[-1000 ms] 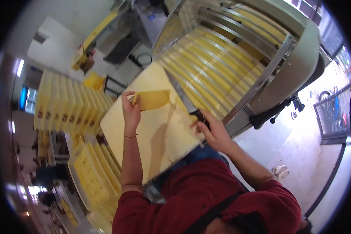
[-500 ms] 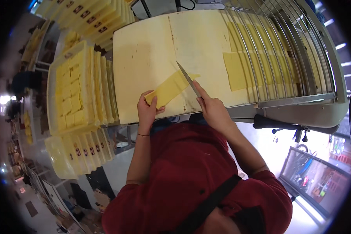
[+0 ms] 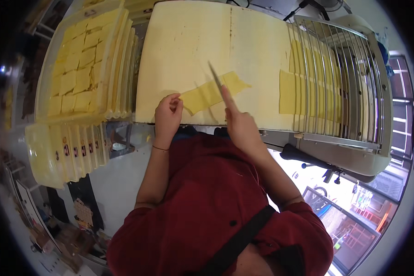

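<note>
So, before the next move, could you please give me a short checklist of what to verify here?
1. Knife held securely: ok, the right hand is closed around its handle, index finger extended along it.
2. Left hand clear of the blade: ok, it is at the strip's left end, apart from it.
3. Yellow strip on the pale board: ok.
4. Strip's right end straight: not ok, it is uneven with a pointed corner.
5. Blade touching the strip: cannot tell from this angle.
6. Yellow sheets apart from the knife: ok, over to the right.
</note>
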